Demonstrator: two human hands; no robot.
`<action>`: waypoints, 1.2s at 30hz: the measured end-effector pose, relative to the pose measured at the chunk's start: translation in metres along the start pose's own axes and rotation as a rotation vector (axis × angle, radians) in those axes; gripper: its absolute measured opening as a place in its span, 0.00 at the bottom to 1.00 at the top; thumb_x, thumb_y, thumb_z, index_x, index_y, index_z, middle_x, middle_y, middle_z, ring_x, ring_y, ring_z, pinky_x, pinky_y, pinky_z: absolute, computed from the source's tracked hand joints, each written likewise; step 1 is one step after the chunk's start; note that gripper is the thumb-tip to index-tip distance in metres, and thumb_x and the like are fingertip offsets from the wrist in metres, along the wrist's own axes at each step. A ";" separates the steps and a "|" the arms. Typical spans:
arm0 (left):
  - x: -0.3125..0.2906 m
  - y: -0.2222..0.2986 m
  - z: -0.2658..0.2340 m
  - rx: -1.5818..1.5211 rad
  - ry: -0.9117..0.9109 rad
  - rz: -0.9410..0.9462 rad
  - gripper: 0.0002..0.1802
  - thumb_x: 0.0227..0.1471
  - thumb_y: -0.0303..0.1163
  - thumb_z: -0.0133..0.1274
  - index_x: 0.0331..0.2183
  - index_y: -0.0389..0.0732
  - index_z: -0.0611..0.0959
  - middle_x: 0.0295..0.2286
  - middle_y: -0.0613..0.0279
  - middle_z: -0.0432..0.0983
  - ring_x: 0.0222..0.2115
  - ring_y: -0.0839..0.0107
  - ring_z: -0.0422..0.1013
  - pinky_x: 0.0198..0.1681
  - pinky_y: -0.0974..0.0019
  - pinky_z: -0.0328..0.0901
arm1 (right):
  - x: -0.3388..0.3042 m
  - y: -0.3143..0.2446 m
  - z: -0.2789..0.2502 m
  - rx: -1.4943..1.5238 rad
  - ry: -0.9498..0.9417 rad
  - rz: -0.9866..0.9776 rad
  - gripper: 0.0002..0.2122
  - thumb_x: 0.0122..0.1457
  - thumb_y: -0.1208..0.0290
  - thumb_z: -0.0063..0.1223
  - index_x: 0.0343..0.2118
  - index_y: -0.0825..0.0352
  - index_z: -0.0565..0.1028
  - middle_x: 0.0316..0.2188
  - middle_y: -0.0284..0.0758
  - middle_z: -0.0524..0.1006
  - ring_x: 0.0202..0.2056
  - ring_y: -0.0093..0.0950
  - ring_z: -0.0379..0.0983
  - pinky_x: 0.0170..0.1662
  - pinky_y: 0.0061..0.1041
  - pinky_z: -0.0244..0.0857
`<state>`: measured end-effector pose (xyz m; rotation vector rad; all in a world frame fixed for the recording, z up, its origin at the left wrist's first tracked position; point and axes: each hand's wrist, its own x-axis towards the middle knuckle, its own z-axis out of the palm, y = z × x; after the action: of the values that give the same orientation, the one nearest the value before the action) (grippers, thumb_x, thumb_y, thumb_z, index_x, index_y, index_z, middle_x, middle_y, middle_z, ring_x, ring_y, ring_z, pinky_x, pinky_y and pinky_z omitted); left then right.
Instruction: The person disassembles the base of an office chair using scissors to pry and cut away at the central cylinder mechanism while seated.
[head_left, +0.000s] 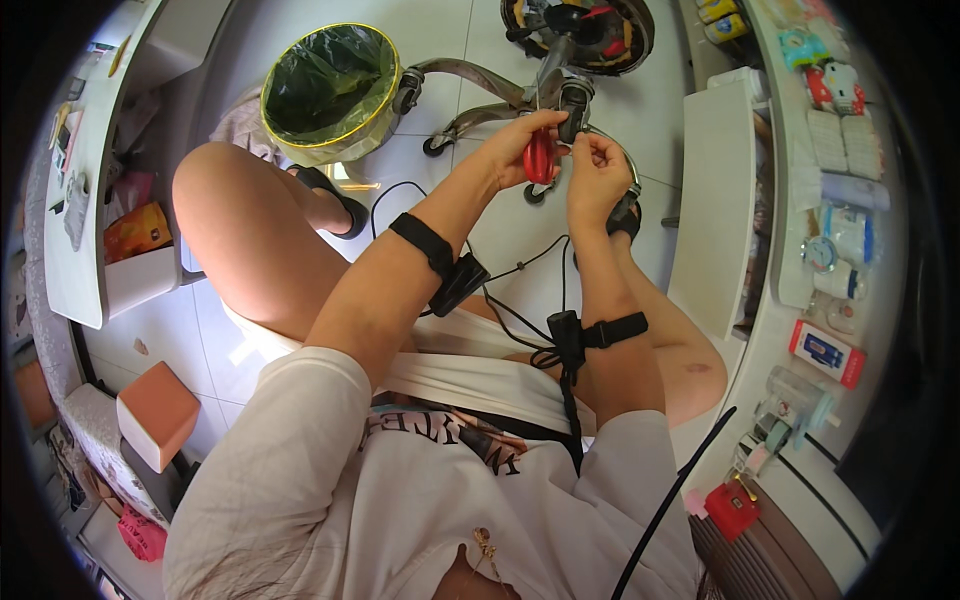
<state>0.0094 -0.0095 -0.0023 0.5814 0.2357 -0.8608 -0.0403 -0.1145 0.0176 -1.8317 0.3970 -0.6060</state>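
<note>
My left hand point(518, 150) is closed around a red-handled tool point(538, 158), whose exact kind its fingers partly hide. Just beyond the fingertips is a dark caster point(574, 108) on the metal chair base point(470, 75). Close on the right, my right hand point(598, 180) has its fingers pinched together beneath the caster; anything between them is too small or hidden to make out. Other casters, such as the one at the near left leg point(436, 146), stick out from the curved metal legs.
A bin with a yellow rim point(330, 155) and dark liner stands left of the chair base. A round seat point(640, 40) is at the far end. Black cables point(520, 266) hang between my forearms. White shelving point(715, 200) with small goods lines the right; a white desk point(85, 250) flanks the left.
</note>
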 end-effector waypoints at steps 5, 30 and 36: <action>0.001 -0.001 -0.001 -0.003 0.025 0.004 0.11 0.45 0.42 0.53 0.27 0.45 0.78 0.24 0.71 0.73 0.29 0.74 0.68 0.24 0.65 0.64 | 0.002 -0.009 0.003 -0.045 -0.030 0.012 0.04 0.51 0.79 0.51 0.26 0.75 0.72 0.19 0.36 0.74 0.18 0.23 0.73 0.23 0.17 0.65; 0.004 0.001 -0.001 0.008 -0.010 -0.010 0.11 0.47 0.41 0.53 0.29 0.43 0.77 0.26 0.68 0.73 0.28 0.74 0.70 0.29 0.66 0.68 | 0.008 0.006 0.008 -0.140 0.051 -0.098 0.03 0.39 0.82 0.52 0.17 0.71 0.69 0.15 0.32 0.69 0.14 0.21 0.65 0.20 0.19 0.60; 0.009 0.002 -0.003 0.090 0.030 -0.040 0.12 0.47 0.44 0.52 0.27 0.46 0.78 0.25 0.72 0.73 0.28 0.74 0.70 0.27 0.65 0.65 | 0.006 -0.008 0.008 -0.048 0.024 -0.019 0.03 0.41 0.83 0.50 0.18 0.72 0.69 0.14 0.32 0.70 0.14 0.20 0.69 0.19 0.17 0.63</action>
<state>0.0164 -0.0121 -0.0080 0.6763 0.2370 -0.9049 -0.0312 -0.1091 0.0239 -1.8770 0.4135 -0.6376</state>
